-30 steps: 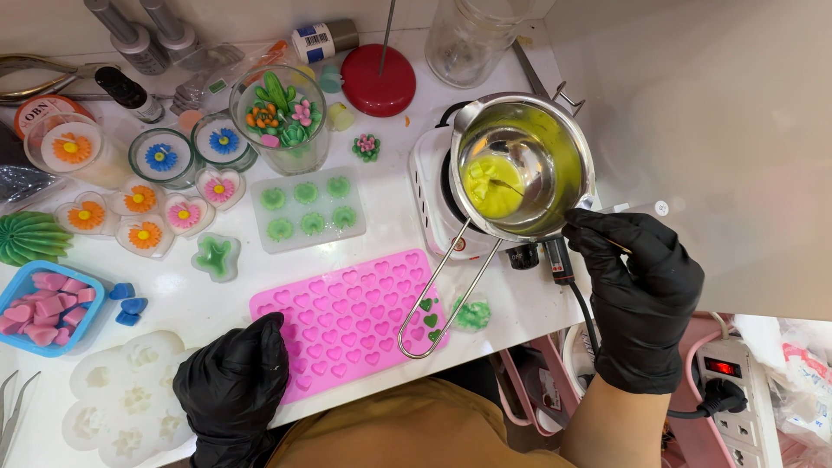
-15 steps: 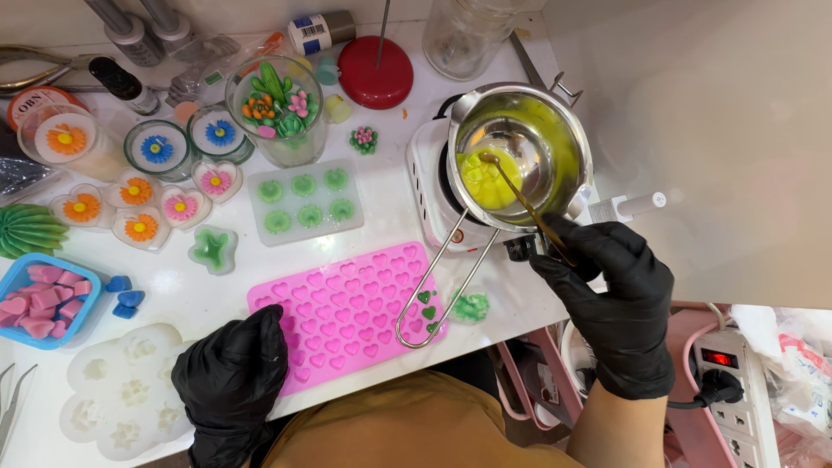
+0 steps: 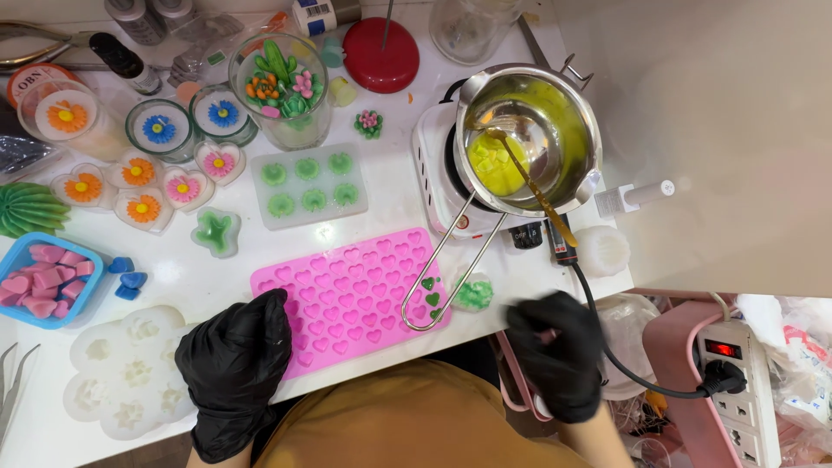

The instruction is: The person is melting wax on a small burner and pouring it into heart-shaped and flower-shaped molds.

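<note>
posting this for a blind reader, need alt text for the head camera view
A black-gloved left hand rests on a pink heart mould on a white table, the gloved right hand empty at its edge. Behind, a steel pot of yellow-green wax sits on a hotplate.

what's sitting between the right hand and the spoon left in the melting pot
Nothing visible blocks it. The right hand is off the table's front edge, empty; the spoon leans on the pot rim, handle toward the hand. Only bare tabletop and the black cord lie between.

Glossy polished metal pot, matt pink silicone mould, black rubbery gloves on both hands.
</note>
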